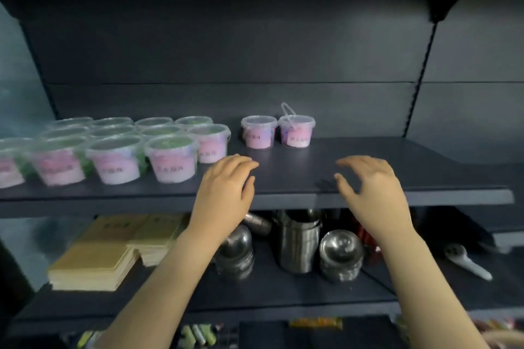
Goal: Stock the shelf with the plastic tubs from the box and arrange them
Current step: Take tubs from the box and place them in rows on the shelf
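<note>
Centrally: L hand (224, 190) & R hand (374, 187) loose, empty, over shelf (397, 161) front; tub pair (259, 133) behind, tub rows (170, 159) at left.

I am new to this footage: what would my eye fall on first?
The left hand and the right hand reach, empty, over the front of the dark shelf. To their left stands a block of pink plastic tubs in rows; two separate tubs stand farther back, between the hands.

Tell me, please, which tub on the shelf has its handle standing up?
The right-hand tub of the separate pair at the back: its clear handle sticks up above its lid, and no other tub shows one raised.
</note>
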